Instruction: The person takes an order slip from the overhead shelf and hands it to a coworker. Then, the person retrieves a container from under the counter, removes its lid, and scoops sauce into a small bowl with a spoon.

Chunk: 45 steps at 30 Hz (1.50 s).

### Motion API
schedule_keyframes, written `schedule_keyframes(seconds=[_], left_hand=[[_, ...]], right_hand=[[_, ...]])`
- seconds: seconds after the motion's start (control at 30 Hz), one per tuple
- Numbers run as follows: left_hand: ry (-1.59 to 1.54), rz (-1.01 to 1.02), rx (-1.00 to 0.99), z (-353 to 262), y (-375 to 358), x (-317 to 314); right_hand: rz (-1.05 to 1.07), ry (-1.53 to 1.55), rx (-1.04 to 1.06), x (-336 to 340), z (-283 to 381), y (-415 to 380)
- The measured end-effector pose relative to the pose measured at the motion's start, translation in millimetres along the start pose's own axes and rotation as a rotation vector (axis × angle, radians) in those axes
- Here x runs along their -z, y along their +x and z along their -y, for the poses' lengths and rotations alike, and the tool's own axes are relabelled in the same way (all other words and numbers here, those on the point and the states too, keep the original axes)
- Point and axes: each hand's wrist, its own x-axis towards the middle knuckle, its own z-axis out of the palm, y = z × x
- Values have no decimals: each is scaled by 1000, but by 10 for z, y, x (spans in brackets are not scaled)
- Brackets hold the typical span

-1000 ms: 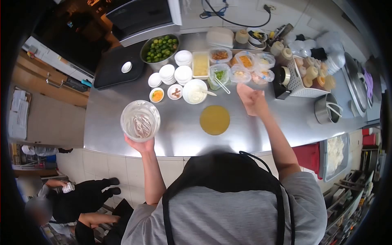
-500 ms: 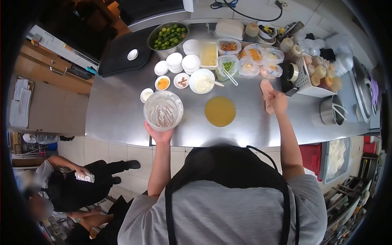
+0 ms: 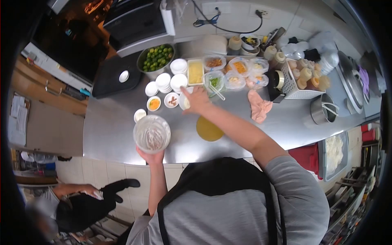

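Observation:
My left hand (image 3: 154, 157) is closed on a clear plastic container (image 3: 152, 134), its inside smeared with white residue, holding it tilted over the front of the steel counter. My right hand (image 3: 198, 100) stretches across to a white bowl (image 3: 182, 103), fingers spread over its rim and covering most of it. Below my right forearm lies a flat, round, yellowish disc (image 3: 208, 131). Just left of the bowl are a small dish of brown pieces (image 3: 171, 100), a dish of orange-yellow food (image 3: 154, 103) and a small dish of white stuff (image 3: 140, 114).
Stacked white dishes (image 3: 163, 81) stand before a bowl of green limes (image 3: 157, 58). Bagged ingredients (image 3: 239, 66) and a yellow-filled tray (image 3: 196, 72) line the back. A pink cloth (image 3: 259, 107), a bottle basket (image 3: 304, 87) and a metal pot (image 3: 322, 111) are rightward. Another person (image 3: 81, 204) stands lower left.
My right hand has let go of the pink cloth and moved left to the white bowl. My left hand still holds the container. The view has shifted.

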Motion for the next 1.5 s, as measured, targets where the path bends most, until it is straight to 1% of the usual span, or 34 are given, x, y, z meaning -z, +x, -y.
schedule_keyframes(seconds=[0.07, 0.1, 0.17, 0.23, 0.27, 0.33, 0.37, 0.43, 0.5, 0.57, 0.63, 0.7, 0.73, 0.8, 0.83, 0.9, 0.93, 0.97, 1.03, 1.07, 1.1, 1.17, 1.2, 1.27, 1.3, 1.33, 1.37, 1.43, 1.5], left_hand=[[12, 17, -11, -54, -16, 27], [26, -3, -28, -66, -16, 30], [35, -11, -42, -98, -43, 81], [33, -25, -57, -110, -31, 129], [37, -40, -62, -79, -64, 38], [33, -25, -61, -85, -23, 132], [30, -17, -61, -83, -7, 164], [31, -13, -64, -20, -13, 104], [32, -15, -68, 46, -38, 33], [58, 17, -71, 110, -73, -22], [30, -16, -105, 189, -67, -81], [5, -54, -137, 252, -73, -93], [15, -48, -136, 276, -75, -80], [23, -46, -146, 357, -119, -85], [10, -65, -170, 403, -150, -109], [-3, -90, -203, 479, -217, -150], [10, -92, -222, 512, -266, -160], [23, -91, -242, 548, -310, -171], [18, -108, -277, 606, -423, -206], [17, -118, -299, 622, -470, -222], [20, -128, -313, 639, -527, -234], [44, -136, -332, 663, -633, -252], [46, -150, -345, 674, -655, -234], [68, -80, -337, 683, -722, -171], [82, -110, -347, 687, -739, -230], [97, -147, -361, 694, -758, -294], [77, -138, -357, 679, -759, -255], [58, -144, -384, 614, -741, -223], [64, -80, -337, 569, -667, -278]], right_hand=[[15, -126, -29, -96, 92, 23], [4, -129, -44, -138, 86, 46], [-20, -19, -2, -193, 52, 73], [-38, -5, -11, -153, -8, 32], [-9, 103, -22, -61, -46, -34], [23, 329, -41, 177, -183, -193], [18, 325, -42, 309, -304, -270], [-3, 422, -54, 602, -625, -424], [-102, 575, 19, 1090, -1041, -616], [-202, 354, -83, 1292, -1612, -551], [-188, 185, -303, 1781, -1940, -570], [-294, -22, -406, 1849, -2483, -355], [-291, -24, -398, 1878, -2707, -221], [-292, -127, -547, 1908, -3047, 77], [-291, -128, -535, 1914, -3145, 235], [-264, -49, -591, 1889, -3278, 495], [-286, 25, -568, 1866, -3276, 596], [-281, 24, -555, 1852, -3284, 687], [-259, 48, -428, 1805, -3301, 866], [-311, 34, -420, 1741, -3281, 957], [-302, 41, -408, 1707, -3323, 983], [-205, 138, -414, 1638, -3386, 1040], [-238, 142, -431, 1559, -3457, 1105], [-332, 19, -502, 1563, -3405, 1042], [-349, 0, -608, 1596, -3330, 973], [-341, -155, -558, 1602, -3353, 916], [-481, -404, -498, 1537, -3344, 818], [-748, -446, -356, 1403, -3463, 643], [-824, -48, -206, 1469, -3144, 207]])
